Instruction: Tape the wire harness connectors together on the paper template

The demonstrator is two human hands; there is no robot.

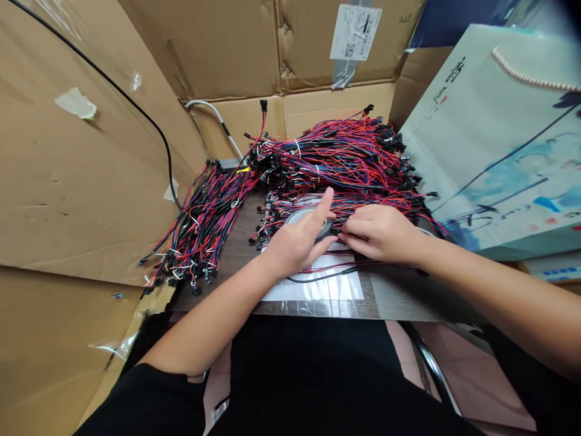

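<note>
My right hand (379,231) is closed in a pinch, its fingertips on a small dark connector end of a wire harness; the fingers hide most of it. My left hand (295,242) is just left of it, thumb and forefinger spread apart, thumb tip close to the right fingertips. Partly behind the left hand lies a grey roll of tape (297,215). Thin red and black wires (358,264) run below both hands, over a white printed sheet (349,287) on the dark table.
Bundled red, blue and black wire harnesses (345,151) are heaped at the back. Another pile of harnesses (209,218) lies on the left. Cardboard walls (91,163) enclose the left and back. A pale paper bag (508,139) stands at right.
</note>
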